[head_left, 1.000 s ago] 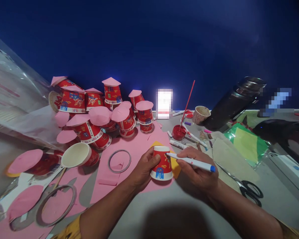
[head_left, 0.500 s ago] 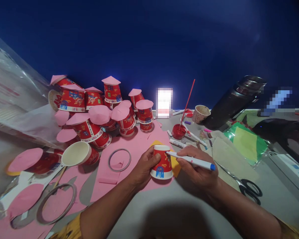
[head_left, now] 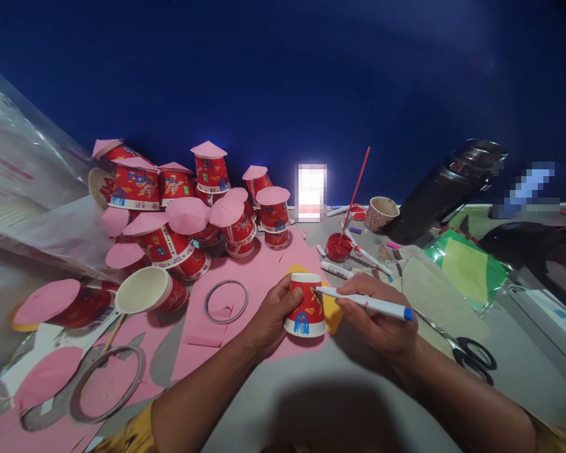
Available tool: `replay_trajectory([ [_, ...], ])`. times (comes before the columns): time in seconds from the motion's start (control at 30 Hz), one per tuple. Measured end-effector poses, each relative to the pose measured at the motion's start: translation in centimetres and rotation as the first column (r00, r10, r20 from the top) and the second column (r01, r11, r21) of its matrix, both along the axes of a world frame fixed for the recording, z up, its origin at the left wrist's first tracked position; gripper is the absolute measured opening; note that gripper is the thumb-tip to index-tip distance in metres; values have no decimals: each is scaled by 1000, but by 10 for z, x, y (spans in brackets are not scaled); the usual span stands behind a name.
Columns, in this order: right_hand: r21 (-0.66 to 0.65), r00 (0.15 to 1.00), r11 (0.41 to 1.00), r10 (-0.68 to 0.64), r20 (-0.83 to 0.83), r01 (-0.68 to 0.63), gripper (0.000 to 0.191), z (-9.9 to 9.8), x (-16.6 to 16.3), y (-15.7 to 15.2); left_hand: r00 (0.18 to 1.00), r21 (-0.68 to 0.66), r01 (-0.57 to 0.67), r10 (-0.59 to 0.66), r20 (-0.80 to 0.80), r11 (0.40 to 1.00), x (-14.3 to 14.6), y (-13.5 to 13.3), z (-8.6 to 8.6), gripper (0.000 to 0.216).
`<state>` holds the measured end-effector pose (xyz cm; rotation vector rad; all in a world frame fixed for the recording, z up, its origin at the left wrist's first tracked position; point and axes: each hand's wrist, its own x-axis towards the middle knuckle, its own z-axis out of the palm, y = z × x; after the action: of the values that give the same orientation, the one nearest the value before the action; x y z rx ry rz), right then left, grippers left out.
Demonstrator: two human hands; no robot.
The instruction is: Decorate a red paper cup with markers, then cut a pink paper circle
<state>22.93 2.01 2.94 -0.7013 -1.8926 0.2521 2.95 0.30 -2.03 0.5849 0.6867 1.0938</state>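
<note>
My left hand [head_left: 270, 314] is wrapped round a red paper cup [head_left: 306, 306] that stands upside down on the table, over a pink sheet [head_left: 259, 277] and a yellow paper scrap [head_left: 332, 311]. My right hand [head_left: 375, 314] pinches a white marker with a blue end [head_left: 365, 303]. Its tip touches the cup's side near the top. A blue drawing shows low on the cup's wall.
A pile of red cups with pink paper cone tops [head_left: 193, 207] sits at the back left. Pink circles and cut-out rings [head_left: 106, 384] lie at the left. Behind are a red paint pot with a brush [head_left: 338, 246], markers [head_left: 358, 255], a dark flask [head_left: 446, 189] and green paper [head_left: 471, 270]. Scissors [head_left: 471, 358] lie at the right.
Both hands and the cup stay almost in place. The marker's blue end has swung slightly to the right while its tip stays on the cup.
</note>
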Motion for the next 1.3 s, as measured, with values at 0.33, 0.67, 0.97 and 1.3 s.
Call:
replay_trajectory([
  [0.33,-6,1000,1000,7,-9,-7,8,-4,0,1,1000,0,1,-1,1,1000,1,1,0,59],
  [0.67,-7,997,997,75,-9,-75,12,-3,0,-1,1000,20,4,-5,12,1000,1,1,-2,57],
  [0.97,13,1000,1000,5,13,-6,9,-3,1,0,1000,12,5,-5,10,1000,0,1,-3,58],
  [1.3,12,1000,1000,20,-11,-20,11,-4,0,1,1000,27,26,-26,10,999,0,1,-3,58],
])
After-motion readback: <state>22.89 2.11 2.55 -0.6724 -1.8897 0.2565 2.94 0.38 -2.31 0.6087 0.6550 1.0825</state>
